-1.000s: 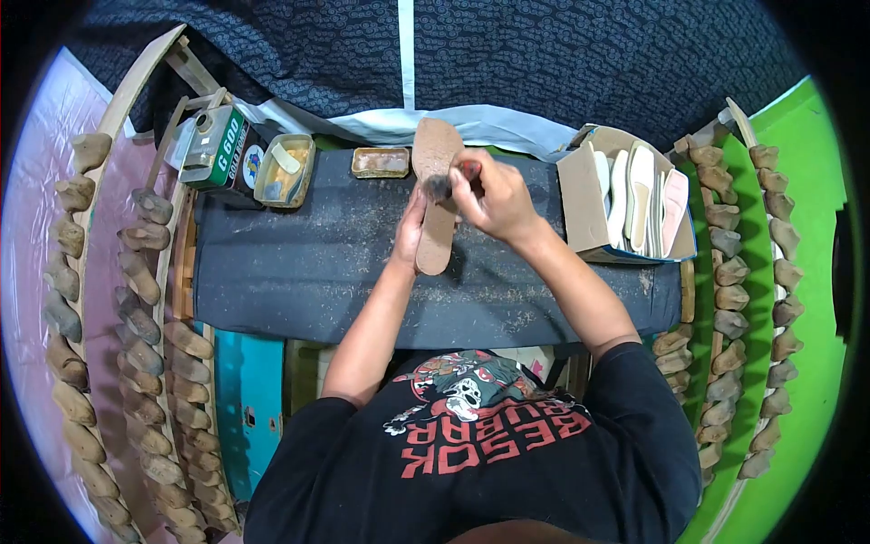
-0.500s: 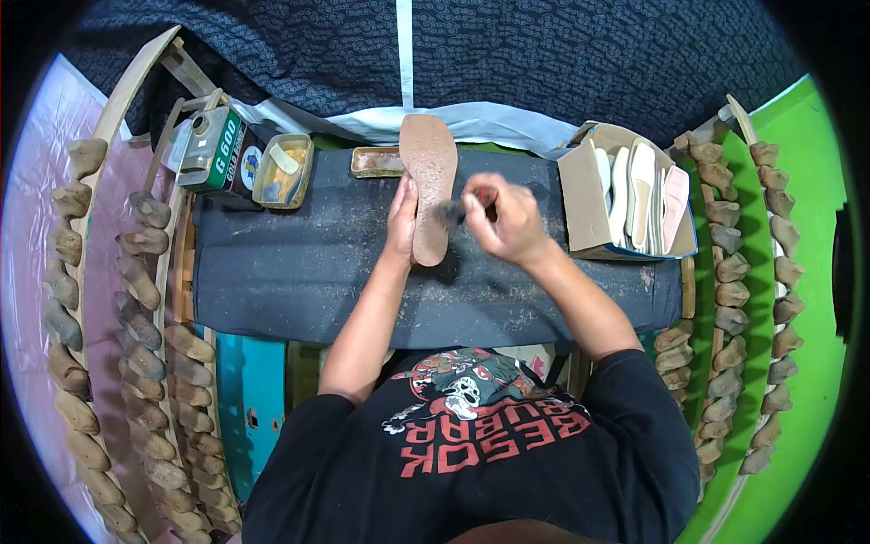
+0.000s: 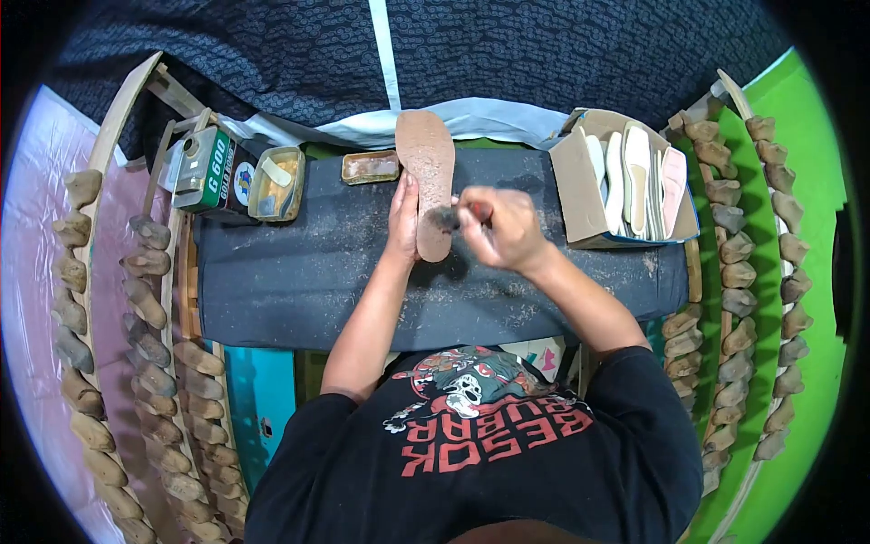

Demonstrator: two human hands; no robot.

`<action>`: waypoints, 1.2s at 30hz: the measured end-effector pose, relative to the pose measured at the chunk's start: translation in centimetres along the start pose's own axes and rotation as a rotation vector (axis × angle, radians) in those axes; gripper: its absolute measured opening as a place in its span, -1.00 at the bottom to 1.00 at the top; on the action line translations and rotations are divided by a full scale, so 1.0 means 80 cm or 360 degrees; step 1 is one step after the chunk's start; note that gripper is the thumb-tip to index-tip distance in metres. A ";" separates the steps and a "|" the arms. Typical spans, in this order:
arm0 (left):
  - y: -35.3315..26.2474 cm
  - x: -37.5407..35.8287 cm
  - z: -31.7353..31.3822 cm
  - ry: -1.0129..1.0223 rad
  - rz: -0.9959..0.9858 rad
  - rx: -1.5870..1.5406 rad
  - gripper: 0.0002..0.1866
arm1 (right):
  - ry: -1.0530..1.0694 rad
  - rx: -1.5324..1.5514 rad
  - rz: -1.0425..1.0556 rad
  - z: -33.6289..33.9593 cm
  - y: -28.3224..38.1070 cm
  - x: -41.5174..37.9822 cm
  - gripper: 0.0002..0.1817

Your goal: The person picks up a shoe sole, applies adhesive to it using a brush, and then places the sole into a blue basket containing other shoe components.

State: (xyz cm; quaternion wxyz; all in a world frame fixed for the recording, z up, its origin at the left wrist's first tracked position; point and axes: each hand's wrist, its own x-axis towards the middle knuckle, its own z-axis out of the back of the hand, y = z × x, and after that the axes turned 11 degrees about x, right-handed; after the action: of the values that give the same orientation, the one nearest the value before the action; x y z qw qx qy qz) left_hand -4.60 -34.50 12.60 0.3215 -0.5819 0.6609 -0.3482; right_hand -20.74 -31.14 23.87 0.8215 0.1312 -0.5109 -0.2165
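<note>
head view, looking down at a person in a black printed t-shirt seated at a table [image 3: 299, 272] covered with a dark, dust-flecked cloth; the left hand [image 3: 403, 222] lies flat with fingers together along the left edge of a brown shoe insole [image 3: 429, 186], steadying it; the insole lies lengthwise on the cloth, its toe end reaching past the table's far edge; the right hand [image 3: 498, 227] is closed round the red handle of a small brush [image 3: 450, 216], whose dark bristles touch the insole's near end, by the heel; that heel patch looks darker than the rest, so, as a judgement, coating seems under way there, with the paler forward part left to do; whether any glue is already on the rest cannot be told; at the far left of the table stands a green and silver adhesive can [image 3: 207, 168], beside it an open tin [image 3: 276, 181] with yellowish contents, and a smaller flat tin [image 3: 370, 167] just left of the insole; to the right, an open cardboard box [image 3: 580, 195] holds pale insoles standing on edge; rows of wooden shoe lasts [image 3: 145, 299] line racks on both sides.
</note>
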 end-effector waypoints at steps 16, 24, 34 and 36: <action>0.005 0.006 -0.010 0.0095 0.0044 0.0056 -0.43 | -0.0170 -0.0161 -0.0020 0.028 -0.011 -0.014 -0.87; 0.000 0.000 -0.020 0.0224 0.0093 0.0128 -0.42 | -0.0262 -0.0250 -0.0098 0.044 -0.024 0.013 -0.83; -0.006 0.010 -0.014 0.0133 -0.0044 0.0139 -0.47 | 0.0059 0.0029 0.0012 0.014 0.004 -0.009 -0.83; -0.001 0.007 -0.017 0.0037 -0.0062 0.0144 -0.47 | -0.0037 -0.0039 -0.0048 0.020 -0.001 -0.002 -0.84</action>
State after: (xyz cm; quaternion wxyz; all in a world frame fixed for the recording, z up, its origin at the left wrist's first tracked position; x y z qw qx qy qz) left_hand -5.73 -34.98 13.38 0.3329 -0.5754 0.6367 -0.3908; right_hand -22.23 -31.10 24.44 0.8138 0.1263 -0.5156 -0.2365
